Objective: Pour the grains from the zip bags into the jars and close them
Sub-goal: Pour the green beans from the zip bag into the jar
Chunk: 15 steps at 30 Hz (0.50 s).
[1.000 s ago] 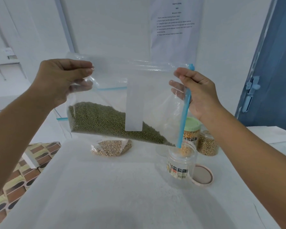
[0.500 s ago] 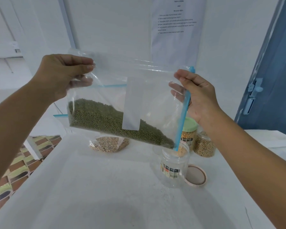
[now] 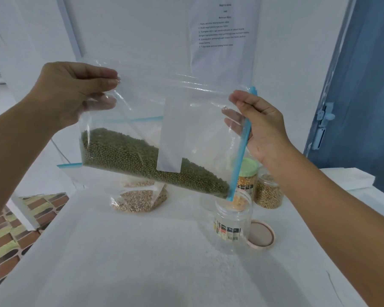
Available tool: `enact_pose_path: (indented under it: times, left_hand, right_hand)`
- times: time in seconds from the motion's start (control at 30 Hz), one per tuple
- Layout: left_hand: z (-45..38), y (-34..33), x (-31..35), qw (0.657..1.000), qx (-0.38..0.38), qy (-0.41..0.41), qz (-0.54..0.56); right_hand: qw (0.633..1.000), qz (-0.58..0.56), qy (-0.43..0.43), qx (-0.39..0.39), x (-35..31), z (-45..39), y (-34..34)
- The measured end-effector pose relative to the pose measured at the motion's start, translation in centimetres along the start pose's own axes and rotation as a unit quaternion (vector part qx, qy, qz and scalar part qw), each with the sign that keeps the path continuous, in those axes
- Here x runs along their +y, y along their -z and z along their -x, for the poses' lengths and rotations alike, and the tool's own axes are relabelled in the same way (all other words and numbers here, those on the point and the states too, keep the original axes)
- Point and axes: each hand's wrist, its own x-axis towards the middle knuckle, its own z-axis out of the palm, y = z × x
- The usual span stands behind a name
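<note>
Green grains lie heaped along the lower edge of a clear zip bag, which is held up in the air above the white desk and tilted so its blue zip strip runs down the right side. The left hand pinches the raised rear corner between thumb and fingers, fingers curled onto the plastic; lifting that end likely lets the grains slide toward the mouth. The right hand grips the bag beside the zip strip, thumb on the near face and fingers showing through the plastic behind, probably to steer the opening. The strip's lowest corner hangs just over the mouth of an open jar, which stands on the desk with its lid lying flat just beside it, out of the way for pouring. No grains appear to be falling yet. Whether the zip is parted at that corner I cannot tell. Behind stand a green-lidded jar and a lidless filled jar, so those pours look done. Another grain bag waits on the desk, near the back.
</note>
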Motion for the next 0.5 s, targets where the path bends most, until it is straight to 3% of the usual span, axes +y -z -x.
enact_pose_path:
  times: [0.5]
  left_hand:
    - [-0.53,0.16,-0.08,1.0,-0.009,-0.011,-0.003]
  right_hand:
    - [1.0,-0.01,0.007,0.002,0.45,0.43,0.08]
